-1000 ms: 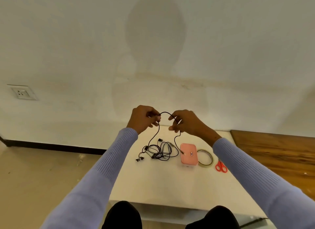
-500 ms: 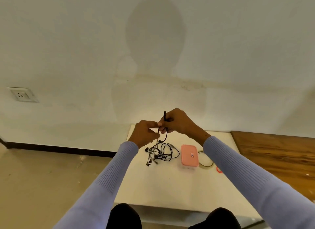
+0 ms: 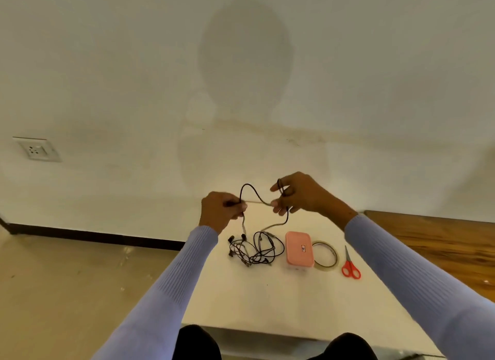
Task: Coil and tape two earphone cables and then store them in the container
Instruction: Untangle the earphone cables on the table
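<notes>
**A:** Where did things stand at that point?

**B:** Both hands were raised above the white bench. The left hand pinched one black earphone cable between thumb and fingers, and the right hand pinched the same cable further along, with what looked like a small first loop around its fingers. Between the hands the cable arched up in a hump; from each hand a tail dropped toward the bench.

**A:** And the rest of the wire?

**B:** In a loose tangle on the bench, just beside the closed pink container. I couldn't tell where one earphone ended and the other began. The tape roll lay right of the container, with the red scissors beyond it.

**A:** So coiling had barely begun. How should it have been done well?

**B:** My judgement: keep the right hand as the anchor, feed slack with the left, and lay even loops of one size. Draw the cable gently, because a sharp pull would likely drag the other earphone along or tighten a knot. Keep the coil small enough for the container.
</notes>
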